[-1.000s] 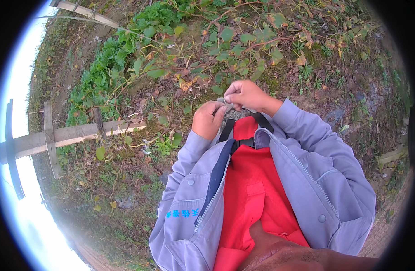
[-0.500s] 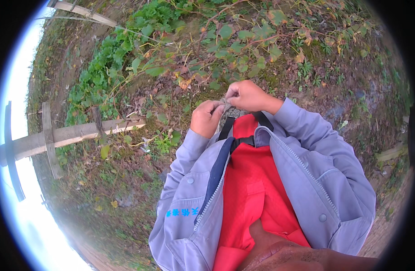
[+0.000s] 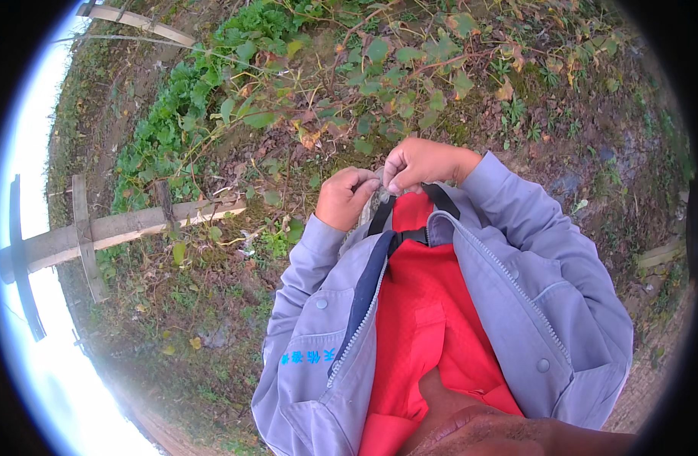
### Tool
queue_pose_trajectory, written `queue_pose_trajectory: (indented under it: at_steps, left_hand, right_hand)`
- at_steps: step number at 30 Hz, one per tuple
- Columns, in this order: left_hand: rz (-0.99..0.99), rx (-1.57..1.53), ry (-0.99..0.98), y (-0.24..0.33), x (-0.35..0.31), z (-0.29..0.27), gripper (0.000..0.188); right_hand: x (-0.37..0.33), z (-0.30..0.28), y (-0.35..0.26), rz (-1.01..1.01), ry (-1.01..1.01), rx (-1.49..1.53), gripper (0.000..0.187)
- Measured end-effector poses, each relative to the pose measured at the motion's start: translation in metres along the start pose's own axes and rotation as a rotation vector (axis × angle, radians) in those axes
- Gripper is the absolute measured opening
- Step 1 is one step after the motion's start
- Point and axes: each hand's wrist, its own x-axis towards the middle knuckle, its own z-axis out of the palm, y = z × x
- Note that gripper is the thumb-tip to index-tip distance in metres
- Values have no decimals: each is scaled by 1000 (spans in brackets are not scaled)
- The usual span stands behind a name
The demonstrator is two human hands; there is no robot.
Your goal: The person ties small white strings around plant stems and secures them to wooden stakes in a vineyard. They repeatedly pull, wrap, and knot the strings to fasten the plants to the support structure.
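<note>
My left hand (image 3: 344,199) and my right hand (image 3: 425,165) are close together in front of my waist. The fingers of both are closed in a pinch, thumb against forefinger. A small pale grey-brown thing (image 3: 380,179) shows between the fingertips; it is too small to tell its kind. Just below the hands are the black straps (image 3: 442,201) with a black buckle (image 3: 407,239), lying over my red shirt (image 3: 433,304). Patterned grey fabric (image 3: 373,205) shows partly beneath my left fingers.
A leafy vine (image 3: 410,61) with green and browning leaves trails beyond my hands. Dense green plants (image 3: 174,99) grow at the far left. A wooden post with crosspieces (image 3: 128,228) reaches in from the left, and another post (image 3: 144,24) stands at the upper left with a wire.
My right hand has turned and come slightly lower, its fingertips drawing nearer to the strap. The left hand has shifted slightly left and stays pinched.
</note>
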Motion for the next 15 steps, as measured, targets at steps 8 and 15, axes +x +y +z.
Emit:
queue_pose_trajectory:
  at_steps: [8, 15]
  left_hand:
    - [-12, 121, 258, 17, 3, 14, 12]
    - [428, 487, 306, 15, 12, 8, 22]
  right_hand:
    - [20, 21, 19, -102, 400, 350, 20]
    - [17, 14, 26, 48, 202, 809, 13]
